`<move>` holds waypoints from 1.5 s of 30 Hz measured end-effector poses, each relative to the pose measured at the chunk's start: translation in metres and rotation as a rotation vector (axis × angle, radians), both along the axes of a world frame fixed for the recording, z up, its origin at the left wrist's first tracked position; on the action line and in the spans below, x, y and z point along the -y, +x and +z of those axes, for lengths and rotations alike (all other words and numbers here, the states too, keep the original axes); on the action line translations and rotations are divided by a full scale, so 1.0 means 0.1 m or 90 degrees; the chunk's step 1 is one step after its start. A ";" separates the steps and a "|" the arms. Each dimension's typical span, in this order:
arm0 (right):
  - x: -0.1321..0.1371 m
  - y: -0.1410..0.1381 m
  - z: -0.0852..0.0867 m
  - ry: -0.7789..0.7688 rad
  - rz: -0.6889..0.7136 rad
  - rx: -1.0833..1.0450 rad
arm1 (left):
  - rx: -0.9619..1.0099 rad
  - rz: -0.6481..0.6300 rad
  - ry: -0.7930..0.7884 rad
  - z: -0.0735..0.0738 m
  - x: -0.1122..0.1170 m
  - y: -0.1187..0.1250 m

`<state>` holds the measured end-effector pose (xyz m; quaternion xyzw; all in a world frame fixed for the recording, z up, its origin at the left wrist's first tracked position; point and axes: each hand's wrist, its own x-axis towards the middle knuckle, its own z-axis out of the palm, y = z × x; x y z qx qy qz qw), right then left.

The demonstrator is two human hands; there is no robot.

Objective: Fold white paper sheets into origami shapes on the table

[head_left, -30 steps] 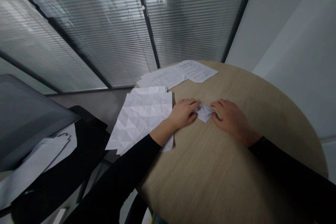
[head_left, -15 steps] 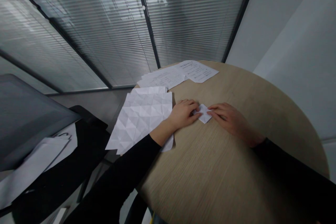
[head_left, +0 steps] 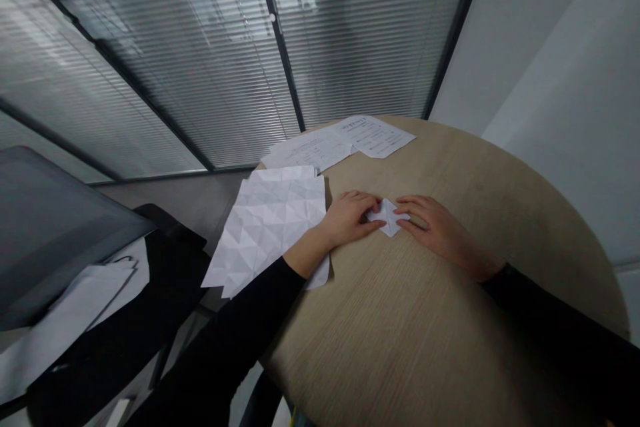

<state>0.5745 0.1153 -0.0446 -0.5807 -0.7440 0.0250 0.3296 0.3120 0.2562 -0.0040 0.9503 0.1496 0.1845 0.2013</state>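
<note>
A small folded white paper (head_left: 389,218) lies on the wooden table between my two hands, one corner pointing toward me. My left hand (head_left: 352,215) grips its left corner between thumb and fingers. From the other side my right hand (head_left: 429,222) has its thumb and fingertips on the paper's right corner. Left of my left wrist is a stack of creased paper sheets (head_left: 275,213), marked with a pattern of triangular folds; my left forearm crosses over its lower right part.
Printed sheets (head_left: 370,135) lie at the table's far edge, in front of a glass wall with blinds (head_left: 200,47). The round table (head_left: 450,347) curves off to the right beside a pale wall. On the left a black chair (head_left: 170,280) carries more papers (head_left: 75,307).
The folded paper shows wider on its right side, with a corner now visible under my right fingers. My right thumb and fingers have spread slightly apart. My left hand has barely moved.
</note>
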 end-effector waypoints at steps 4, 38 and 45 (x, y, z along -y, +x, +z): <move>-0.01 0.01 0.00 0.004 -0.003 -0.029 | 0.018 -0.008 -0.006 -0.02 -0.01 0.01; -0.02 -0.31 0.26 -0.073 -0.046 -0.328 | 0.183 -0.031 -0.292 0.00 0.07 0.07; -0.02 -0.40 0.33 -0.073 -0.041 -0.326 | 0.269 0.002 -0.246 0.04 0.11 0.10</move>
